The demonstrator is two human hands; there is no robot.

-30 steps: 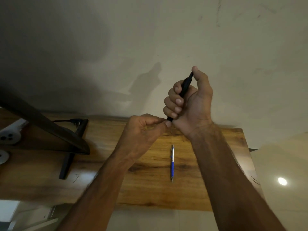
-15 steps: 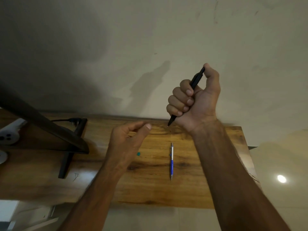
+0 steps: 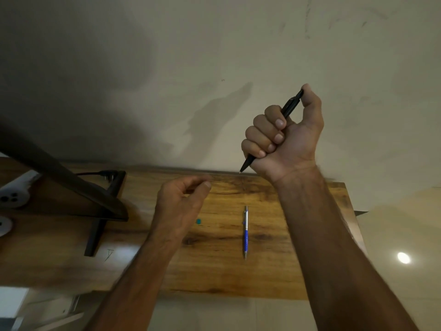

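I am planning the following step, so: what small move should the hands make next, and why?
Probably press the thumb down on the top of the black pen: the right hand grips it in a fist, tip downward, thumb on its top end. The left hand holds nothing.

Quick count: two pens, one black pen [image 3: 291, 103] and one blue pen [image 3: 245, 231]. One teal bit [image 3: 198, 221]. Two hands, left hand [image 3: 179, 201] and right hand [image 3: 293, 144]. One tabletop [image 3: 238, 278].

- Both forearms are showing bare all the way to the frame's edge, with fine hair along them.
- The right hand [image 3: 286, 137] is showing short, trimmed fingernails.
- Tendon lines are ridging the back of the left hand [image 3: 181, 199].
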